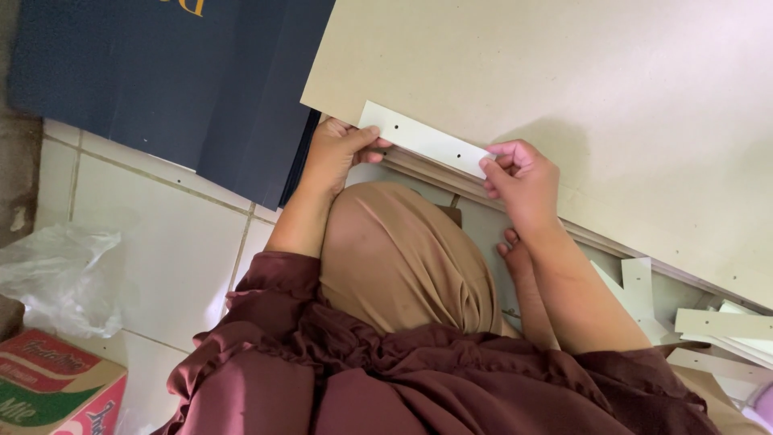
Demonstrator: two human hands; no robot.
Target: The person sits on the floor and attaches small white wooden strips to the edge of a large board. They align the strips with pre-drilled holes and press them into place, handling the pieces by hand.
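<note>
Head view: looking down over a person seated on a pale tiled floor point(177, 250), in a maroon ruffled top and tan trousers.
Strip: long, narrow white card strip point(425, 139), flat and rectangular, with small punched holes spaced along its length; it slants from upper left down to lower right.
Strip position: held just above the near edge of a large beige cardboard sheet point(564, 89), lying across that sheet's lower border.
Left hand point(338, 149): closed on the strip's left end, thumb on top and fingers curled beneath.
Right hand point(519, 177): pinching the strip's right end between thumb and forefinger, other fingers folded in.
Beneath the sheet: stacked edges of more beige board show just below the strip.
Upper left: dark navy folded paper bags point(161, 72), overlapping, partly under the beige sheet.
Lower right: loose pile of similar white card strips point(717, 330) on the floor, well apart from the hands.
Left edge: crumpled clear plastic bag point(60, 278), and a red, green and white printed carton point(56, 383) near it.
</note>
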